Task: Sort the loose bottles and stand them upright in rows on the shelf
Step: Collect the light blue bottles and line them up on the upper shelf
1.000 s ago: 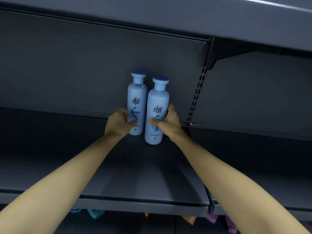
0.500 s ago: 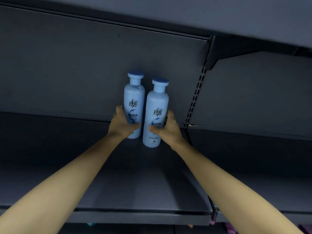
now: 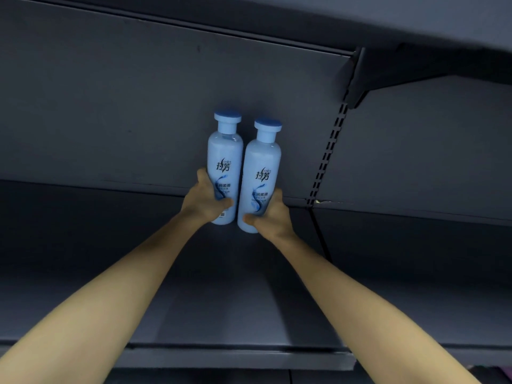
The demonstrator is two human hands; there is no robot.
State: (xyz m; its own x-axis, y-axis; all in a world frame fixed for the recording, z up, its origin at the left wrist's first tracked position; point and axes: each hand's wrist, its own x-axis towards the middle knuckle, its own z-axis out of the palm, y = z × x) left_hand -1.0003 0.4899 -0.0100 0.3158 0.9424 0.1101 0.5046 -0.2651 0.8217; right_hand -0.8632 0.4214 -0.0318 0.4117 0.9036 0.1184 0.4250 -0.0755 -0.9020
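Broadly, a dark grey shelf [image 3: 110,273] fills the lower half of the view, its front lip running across at 6 o'clock. Behind it rises a plain grey back panel [image 3: 138,106], and an upper shelf [image 3: 415,18] roofs the scene from 12 to 2 o'clock. Two bare forearms reach in from the bottom corners, the left forearm [image 3: 110,300] from 7 o'clock and the right forearm [image 3: 360,300] from 5 o'clock, converging toward the centre. A slotted upright [image 3: 327,153] runs down the back wall at 3 o'clock of the bottles, topped by a dark bracket [image 3: 388,70] at 1 o'clock.

Near the middle of the view, at the rear of the shelf against the back panel, two pale blue bottles stand upright side by side, touching or nearly so. The left bottle [image 3: 225,151] sits at 9 o'clock of the right bottle [image 3: 263,162] and a little farther back. Whether their bases rest on the shelf cannot be told.

The left hand [image 3: 203,200] is wrapped round the lower part of the left bottle, thumb across the front. The right hand [image 3: 273,217] grips the lower part of the right bottle the same way, thumb near its base.

Each bottle has a round blue top, the left cap [image 3: 227,116] and the right cap [image 3: 268,125], and dark printed characters on its front.
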